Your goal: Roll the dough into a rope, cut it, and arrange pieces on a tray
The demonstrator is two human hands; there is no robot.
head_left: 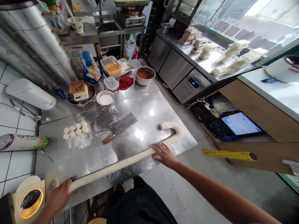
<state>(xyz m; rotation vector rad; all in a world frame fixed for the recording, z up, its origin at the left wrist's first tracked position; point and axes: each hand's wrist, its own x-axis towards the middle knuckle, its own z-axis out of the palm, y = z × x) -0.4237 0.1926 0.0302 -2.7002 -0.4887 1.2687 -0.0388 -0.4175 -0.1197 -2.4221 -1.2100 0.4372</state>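
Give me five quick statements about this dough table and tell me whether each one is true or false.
1. The right hand touches the dough rope. True.
2. The left hand holds the cleaver. False: that hand is at the dough rope's left end, and the cleaver lies apart on the steel table.
3. The dough rope runs straight to both ends. False: its right end curls back into a hook.
4. The small dough pieces lie in two rows on a floured patch. True.
5. The red cloth is draped over the kitchen scale. False: it lies beside the bowl of brown filling.
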